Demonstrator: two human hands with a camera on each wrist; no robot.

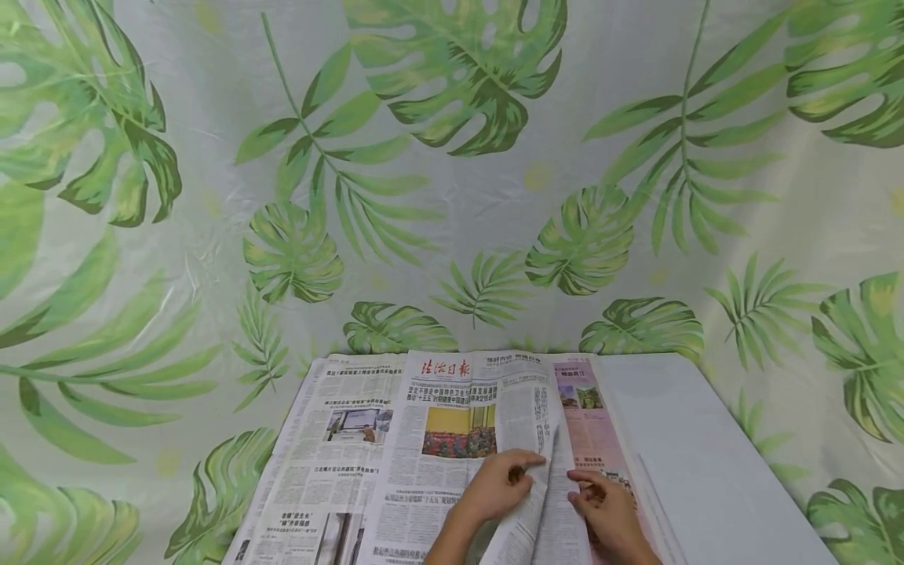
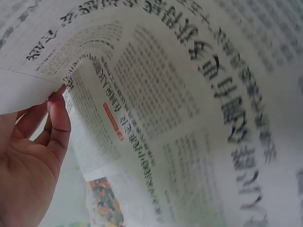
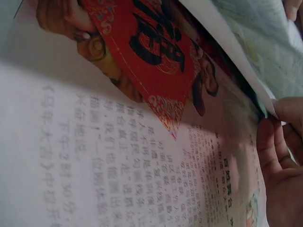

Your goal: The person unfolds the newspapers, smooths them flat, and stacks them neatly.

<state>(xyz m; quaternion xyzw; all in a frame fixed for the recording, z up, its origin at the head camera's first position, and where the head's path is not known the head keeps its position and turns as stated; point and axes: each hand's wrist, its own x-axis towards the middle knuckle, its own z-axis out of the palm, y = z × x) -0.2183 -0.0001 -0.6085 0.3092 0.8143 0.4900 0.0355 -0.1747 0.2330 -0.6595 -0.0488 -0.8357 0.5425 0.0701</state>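
Note:
A newspaper with a red masthead and a photo of a crowd lies on other sheets in the head view. My left hand pinches the edge of its turned-back page, which curves upward. In the left wrist view, thumb and fingers of the left hand meet at the edge of the curling printed page. To the right, my right hand grips a paper edge beside a pink page. The right wrist view shows the right hand pinching that edge, near a page with a red diamond-shaped picture.
More newspaper pages are spread out on the left. At the right is the bare white tabletop. A leaf-patterned sheet rises behind the table and hangs around its sides.

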